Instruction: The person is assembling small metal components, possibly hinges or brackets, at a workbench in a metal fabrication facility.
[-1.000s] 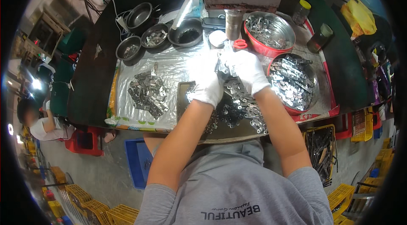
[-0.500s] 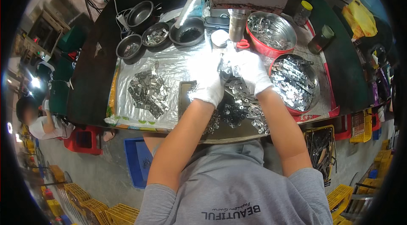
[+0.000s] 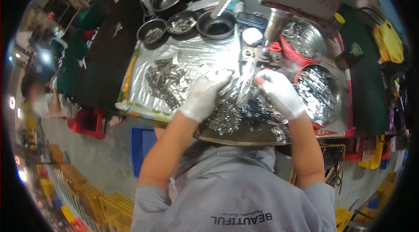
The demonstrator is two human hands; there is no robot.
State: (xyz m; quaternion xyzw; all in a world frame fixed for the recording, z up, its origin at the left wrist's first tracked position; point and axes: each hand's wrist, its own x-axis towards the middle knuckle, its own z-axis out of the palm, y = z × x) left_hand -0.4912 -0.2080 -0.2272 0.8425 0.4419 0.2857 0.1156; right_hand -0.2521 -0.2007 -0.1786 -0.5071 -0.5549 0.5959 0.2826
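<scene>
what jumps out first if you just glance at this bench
Two white-gloved hands meet at the middle of the bench: the left hand and the right hand pinch something small and shiny between them, too small to make out. Under them lies a heap of small metal parts, with a second pile on the silvery sheet to the left. On the right, two round basins brim with more metal pieces.

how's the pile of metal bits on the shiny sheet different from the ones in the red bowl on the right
The pile on the sheet lies loose and spread flat on the silvery sheet, while the parts in the red bowl are heaped together inside the bowl's rim. The pile sits beyond the left hand, apart from it; the bowl stands just beside the right hand. Both look like small, shiny metal pieces; finer detail is too blurred to tell.
</scene>
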